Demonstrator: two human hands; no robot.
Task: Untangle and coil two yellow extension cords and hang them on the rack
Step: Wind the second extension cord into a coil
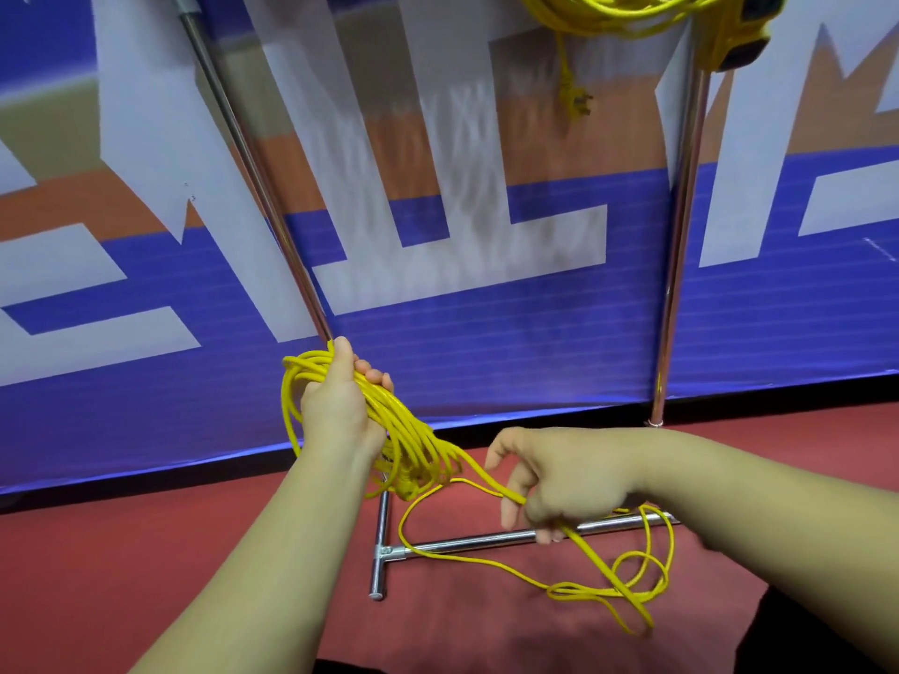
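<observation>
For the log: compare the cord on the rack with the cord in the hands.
The hung cord sits bundled atop the rack; the held cord is low, gripped in the left hand. The hung cord dangles only its plug; the held cord trails loose loops over the floor past the right hand. Both are yellow.

The hung cord (pixel 627 12) and the rack (pixel 681 235) both run out past the top edge, as does a dark object (pixel 749 41) beside the cord that cannot be made out. The dangling plug (pixel 576 97) is blurred. The left hand (pixel 335 406) hides the coil's (pixel 404 445) upper loops and the foot of the left upright (pixel 270 206). The right hand's (pixel 574 479) curled fingers cover the strand (pixel 491 484) they hold.
</observation>
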